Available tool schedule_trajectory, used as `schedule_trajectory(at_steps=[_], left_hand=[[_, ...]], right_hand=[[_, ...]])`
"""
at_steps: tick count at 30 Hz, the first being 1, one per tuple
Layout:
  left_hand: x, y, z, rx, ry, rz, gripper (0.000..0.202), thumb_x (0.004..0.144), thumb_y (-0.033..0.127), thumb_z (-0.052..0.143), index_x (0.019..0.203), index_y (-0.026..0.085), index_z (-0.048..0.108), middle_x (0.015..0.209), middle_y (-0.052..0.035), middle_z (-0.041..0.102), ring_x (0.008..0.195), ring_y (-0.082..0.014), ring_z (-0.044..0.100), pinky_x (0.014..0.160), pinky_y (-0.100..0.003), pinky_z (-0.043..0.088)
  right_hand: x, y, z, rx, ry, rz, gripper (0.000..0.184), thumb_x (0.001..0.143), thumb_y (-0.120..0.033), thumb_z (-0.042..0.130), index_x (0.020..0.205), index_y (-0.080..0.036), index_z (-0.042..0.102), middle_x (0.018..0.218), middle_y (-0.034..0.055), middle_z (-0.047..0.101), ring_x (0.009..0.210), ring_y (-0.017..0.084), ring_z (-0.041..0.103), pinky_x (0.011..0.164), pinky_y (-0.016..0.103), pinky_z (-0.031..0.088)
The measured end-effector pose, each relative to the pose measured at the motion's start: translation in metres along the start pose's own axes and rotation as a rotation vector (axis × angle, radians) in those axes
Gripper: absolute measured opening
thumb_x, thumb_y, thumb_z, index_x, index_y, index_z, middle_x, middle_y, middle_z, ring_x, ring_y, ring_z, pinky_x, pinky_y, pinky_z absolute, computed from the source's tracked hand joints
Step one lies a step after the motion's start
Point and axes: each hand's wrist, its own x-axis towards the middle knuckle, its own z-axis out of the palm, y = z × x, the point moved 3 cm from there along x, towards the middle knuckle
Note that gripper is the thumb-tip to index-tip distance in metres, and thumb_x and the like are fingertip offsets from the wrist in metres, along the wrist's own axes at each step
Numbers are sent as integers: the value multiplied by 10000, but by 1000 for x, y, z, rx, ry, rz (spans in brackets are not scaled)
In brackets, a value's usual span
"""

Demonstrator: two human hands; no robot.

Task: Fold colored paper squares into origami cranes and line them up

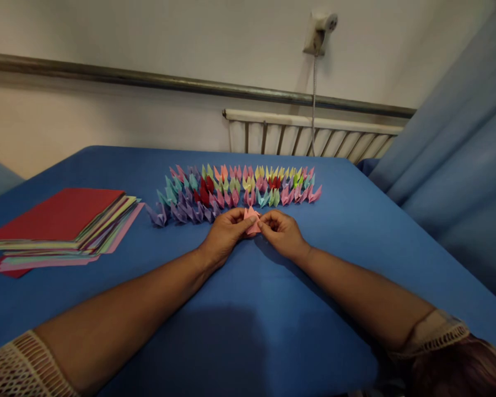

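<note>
Between my two hands is a small pink folded paper (pixel 252 219), its pointed tip facing up. My left hand (pixel 227 234) grips it from the left, thumb lying across its front. On the other side my right hand (pixel 284 233) pinches its right edge between thumb and fingertips. Just beyond my hands stand rows of small folded paper cranes (pixel 206 190) in purple, teal, red, pink, yellow and green. The nearest purple cranes (pixel 184 212) are close to my left knuckles.
A stack of coloured paper sheets (pixel 62 212), red on top, lies at the left of the blue-covered table (pixel 314 342). Behind the table are a white radiator (pixel 281 138), a metal rail (pixel 169 82) and a socket with a cord (pixel 319 33). A blue curtain (pixel 450 138) hangs at the right.
</note>
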Motion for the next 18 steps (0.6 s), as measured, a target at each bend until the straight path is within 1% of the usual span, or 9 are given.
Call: schedule_trajectory(at_steps=[6, 10, 13, 16, 18], left_hand=[[-1, 2, 2, 27, 2, 15, 233, 683, 316, 764, 683, 136, 615, 647, 17, 583, 595, -86, 535, 611, -220, 459], [-2, 4, 2, 37, 29, 28, 227, 692, 298, 746, 643, 137, 593, 616, 24, 560, 590, -88, 526, 614, -222, 452], [-2, 6, 3, 34, 25, 42, 211, 697, 265, 728, 615, 139, 579, 593, 28, 543, 580, -85, 514, 607, -217, 438], [-1, 5, 3, 22, 14, 46, 209, 690, 269, 732, 617, 141, 583, 602, 29, 545, 577, -83, 507, 596, -216, 426], [-1, 5, 3, 20, 14, 43, 191, 692, 291, 741, 678, 142, 623, 648, 22, 576, 601, -87, 523, 611, -220, 429]], right_hand=[[0, -4, 0, -33, -17, -31, 124, 798, -279, 595, 712, -190, 588, 678, -9, 579, 575, 108, 498, 548, 236, 406], [-2, -6, 0, -59, -23, -48, 130, 810, -301, 608, 748, -187, 615, 689, -11, 577, 574, 100, 494, 545, 227, 409], [-2, -7, 1, -96, -43, -76, 123, 816, -305, 627, 774, -190, 634, 706, -15, 564, 560, 89, 479, 538, 222, 403], [-2, -7, 0, -117, -39, -93, 113, 821, -285, 622, 755, -193, 627, 714, -16, 554, 572, 89, 487, 545, 221, 404], [-1, -6, -1, -127, -37, -92, 107, 819, -266, 615, 743, -192, 616, 709, -17, 553, 579, 92, 490, 549, 222, 403]])
